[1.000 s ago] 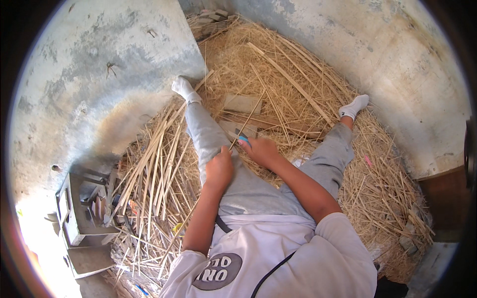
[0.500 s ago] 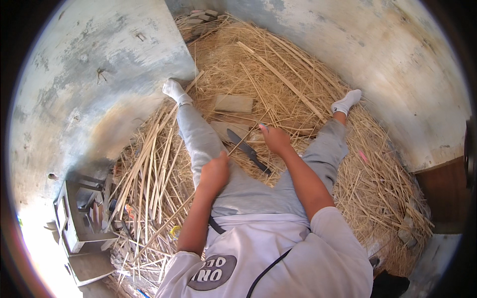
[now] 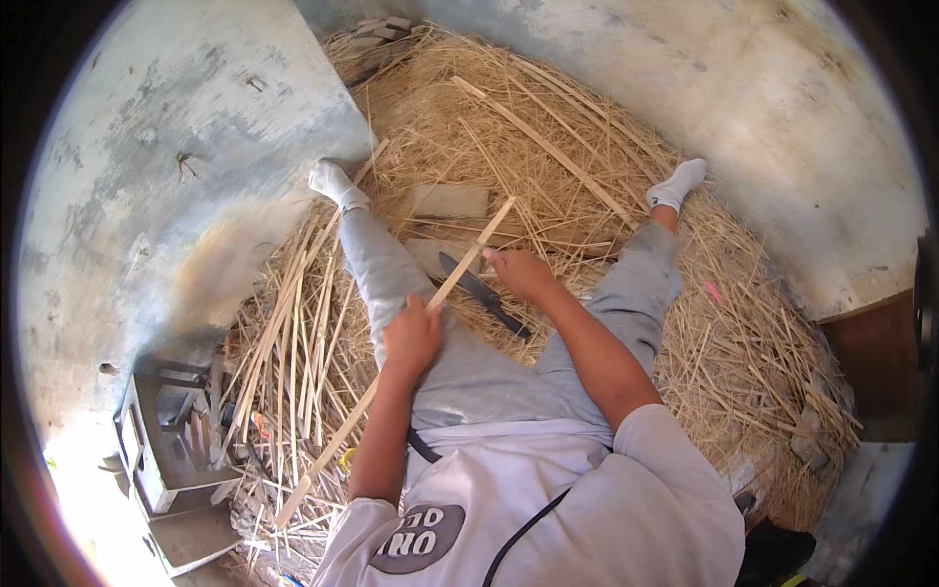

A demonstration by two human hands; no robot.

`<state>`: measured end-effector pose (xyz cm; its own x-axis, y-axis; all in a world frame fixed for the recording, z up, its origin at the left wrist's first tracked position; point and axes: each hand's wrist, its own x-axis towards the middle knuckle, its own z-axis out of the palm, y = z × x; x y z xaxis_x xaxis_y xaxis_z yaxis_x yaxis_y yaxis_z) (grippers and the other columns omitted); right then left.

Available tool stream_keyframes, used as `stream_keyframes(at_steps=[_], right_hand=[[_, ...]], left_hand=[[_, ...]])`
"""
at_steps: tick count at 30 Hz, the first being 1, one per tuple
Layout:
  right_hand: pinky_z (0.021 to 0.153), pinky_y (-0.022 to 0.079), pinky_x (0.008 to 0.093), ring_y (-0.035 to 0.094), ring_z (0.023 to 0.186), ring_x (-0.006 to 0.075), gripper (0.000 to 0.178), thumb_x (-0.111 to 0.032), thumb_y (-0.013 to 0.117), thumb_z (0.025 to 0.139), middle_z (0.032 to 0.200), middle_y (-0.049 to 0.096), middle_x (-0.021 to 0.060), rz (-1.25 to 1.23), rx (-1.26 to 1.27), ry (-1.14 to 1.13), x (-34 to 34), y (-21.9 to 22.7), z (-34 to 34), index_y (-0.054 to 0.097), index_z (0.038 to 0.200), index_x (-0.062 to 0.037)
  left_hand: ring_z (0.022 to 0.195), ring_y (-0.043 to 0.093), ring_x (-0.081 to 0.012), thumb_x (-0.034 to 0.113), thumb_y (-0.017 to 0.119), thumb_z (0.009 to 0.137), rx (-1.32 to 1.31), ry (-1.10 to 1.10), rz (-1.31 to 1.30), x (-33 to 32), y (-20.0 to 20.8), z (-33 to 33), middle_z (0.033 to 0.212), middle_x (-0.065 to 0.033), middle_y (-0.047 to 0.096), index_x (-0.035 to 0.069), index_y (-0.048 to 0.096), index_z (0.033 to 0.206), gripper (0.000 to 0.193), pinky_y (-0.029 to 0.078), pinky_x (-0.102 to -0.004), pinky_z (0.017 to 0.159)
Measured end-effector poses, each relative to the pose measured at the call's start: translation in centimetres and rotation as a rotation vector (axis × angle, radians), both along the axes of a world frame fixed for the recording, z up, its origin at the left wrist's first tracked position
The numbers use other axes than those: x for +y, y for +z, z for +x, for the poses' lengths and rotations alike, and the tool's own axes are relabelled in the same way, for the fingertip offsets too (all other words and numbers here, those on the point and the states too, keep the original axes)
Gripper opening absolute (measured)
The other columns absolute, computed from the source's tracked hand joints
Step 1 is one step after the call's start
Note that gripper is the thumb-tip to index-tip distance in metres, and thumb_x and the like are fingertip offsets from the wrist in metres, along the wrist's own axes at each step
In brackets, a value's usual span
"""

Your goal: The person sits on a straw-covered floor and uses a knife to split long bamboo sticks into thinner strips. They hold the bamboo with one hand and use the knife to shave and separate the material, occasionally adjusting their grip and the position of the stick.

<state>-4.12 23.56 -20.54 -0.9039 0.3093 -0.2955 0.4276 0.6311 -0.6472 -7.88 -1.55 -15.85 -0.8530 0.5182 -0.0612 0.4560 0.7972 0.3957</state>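
Observation:
A long, flat, pale strip of split bamboo or wood (image 3: 456, 281) slants across my left thigh, its far end rising past my right hand and its near end down by the sticks on my left. My left hand (image 3: 412, 338) is closed around its middle. Nearer the far end, the thumb and fingers of my right hand (image 3: 521, 274) pinch the strip's edge. Beneath it, between my legs, lies a dark knife (image 3: 499, 307), its blade pointing away to the left. Neither hand touches the knife.
Long split strips (image 3: 293, 333) pile along my left leg. Thin shavings (image 3: 430, 117) cover the floor ahead and to my right. A flat block (image 3: 450, 203) lies beyond the knife. At left stands a worn wooden frame (image 3: 147, 440); walls (image 3: 763, 117) close in both sides.
The strip has turned from its thin edge to its broad face, and more of it shows beyond my right hand. My right hand has shifted slightly left and nearer.

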Motion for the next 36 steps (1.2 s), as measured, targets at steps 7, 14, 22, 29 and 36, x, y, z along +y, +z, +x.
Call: stream_keyframes(at_steps=[7, 14, 22, 29, 36], right_hand=[[0.074, 0.056, 0.0508, 0.071, 0.085, 0.0390, 0.071, -0.060, 0.030, 0.105, 0.090, 0.072, 0.0215, 0.229, 0.031, 0.266, -6.1, 2.6, -0.3, 0.072, 0.094, -0.0028], [0.068, 0.055, 0.0511, 0.071, 0.078, 0.0387, 0.065, -0.057, 0.035, 0.105, 0.081, 0.072, 0.0180, 0.322, 0.162, 0.174, -6.2, 1.9, -0.3, 0.071, 0.090, -0.0057], [0.066, 0.054, 0.0510, 0.071, 0.077, 0.0385, 0.063, -0.056, 0.035, 0.105, 0.079, 0.072, 0.0182, 0.386, 0.236, 0.063, -4.2, 0.3, -0.4, 0.071, 0.092, -0.0062], [0.079, 0.052, 0.0545, 0.069, 0.089, 0.0433, 0.072, -0.058, 0.027, 0.106, 0.092, 0.072, 0.0229, 0.307, -0.009, -0.150, 3.7, -4.0, 1.4, 0.071, 0.099, -0.0018], [0.082, 0.052, 0.0544, 0.068, 0.093, 0.0439, 0.074, -0.057, 0.026, 0.106, 0.095, 0.071, 0.0253, 0.115, 0.016, -0.264, 2.9, -3.4, 1.3, 0.071, 0.093, 0.0000]], left_hand=[[0.078, 0.070, -0.0450, 0.035, 0.066, 0.093, 0.019, 0.135, 0.049, -0.7, -1.2, -0.8, 0.085, -0.0228, 0.071, 0.006, 0.054, 0.105, 0.033, 0.053, -0.0547, 0.072], [0.080, 0.070, -0.0444, 0.033, 0.067, 0.092, 0.018, 0.170, 0.107, -0.4, 0.0, 0.1, 0.083, -0.0230, 0.071, 0.006, 0.055, 0.103, 0.032, 0.053, -0.0540, 0.071], [0.080, 0.069, -0.0442, 0.033, 0.070, 0.091, 0.003, 0.143, 0.202, -1.5, 0.3, 0.7, 0.083, -0.0228, 0.070, 0.006, 0.055, 0.100, 0.032, 0.053, -0.0539, 0.070], [0.080, 0.070, -0.0430, 0.034, 0.070, 0.090, 0.013, 0.080, 0.104, -1.7, 1.7, 2.5, 0.082, -0.0206, 0.071, 0.008, 0.060, 0.099, 0.029, 0.054, -0.0527, 0.071], [0.078, 0.070, -0.0413, 0.032, 0.071, 0.089, 0.049, 0.047, 0.128, -1.1, 1.2, 1.3, 0.082, -0.0192, 0.072, 0.009, 0.063, 0.095, 0.026, 0.054, -0.0513, 0.070]])
